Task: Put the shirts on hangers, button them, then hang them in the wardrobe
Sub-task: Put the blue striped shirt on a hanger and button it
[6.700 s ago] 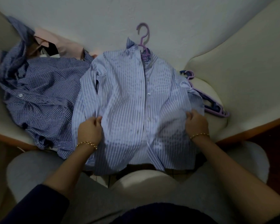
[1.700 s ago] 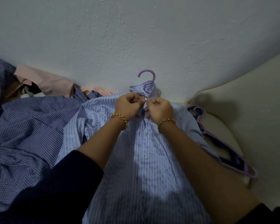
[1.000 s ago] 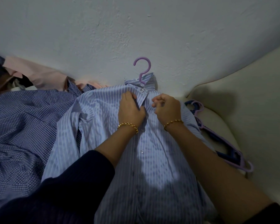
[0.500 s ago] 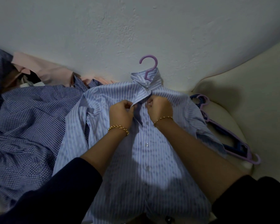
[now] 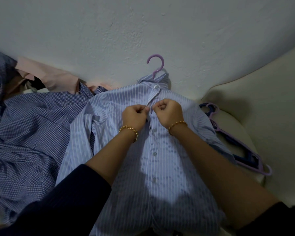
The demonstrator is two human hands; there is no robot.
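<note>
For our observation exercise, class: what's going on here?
A person is buttoning a striped shirt laid on a sofa, with a purple hanger already inside it. The left hand and right hand pinch the front edges just below the collar, whose top button looks fastened. A checked shirt lies beside it, not on a hanger, and spare hangers lie on the other side.

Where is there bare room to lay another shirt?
Only the cream cushion right of the spare purple hangers is bare. The light-blue striped shirt fills the middle; the dark-blue checked shirt and pink cloth crowd the left.
</note>
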